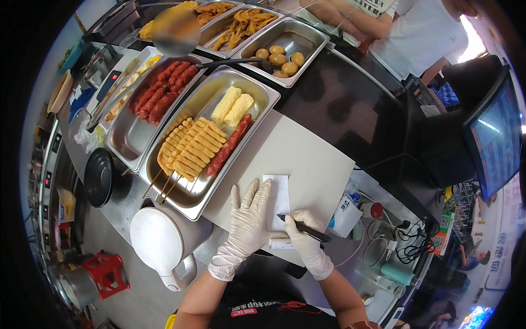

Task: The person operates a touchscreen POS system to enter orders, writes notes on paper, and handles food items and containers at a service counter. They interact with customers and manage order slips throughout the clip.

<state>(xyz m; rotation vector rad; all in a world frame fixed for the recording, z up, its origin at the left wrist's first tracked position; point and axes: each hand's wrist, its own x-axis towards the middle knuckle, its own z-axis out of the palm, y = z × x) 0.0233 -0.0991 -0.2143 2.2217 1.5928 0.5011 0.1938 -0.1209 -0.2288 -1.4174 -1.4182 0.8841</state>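
My left hand point(250, 218), in a white disposable glove, lies flat with its fingers along the left edge of a white paper slip point(278, 197). Gloved as well, my right hand point(306, 230) grips a black pen point(312, 232), whose tip is at the slip. Faint writing shows on the paper, and its lower end curls up near my left thumb. Under the slip is a pale board point(312, 160). Just beyond my left hand stands a steel tray point(197, 207) with skewered tofu strips point(199, 150), a red sausage point(230, 144) and two yellow rolls point(233, 106).
Further trays hold red sausages point(164, 92), brown eggs point(283, 61) and chicken feet point(244, 26). A white electric kettle point(158, 234) stands at left, near a black bowl point(98, 177). Cables point(411, 242) and a monitor point(495, 131) are at right. People point(415, 37) stand across the counter.
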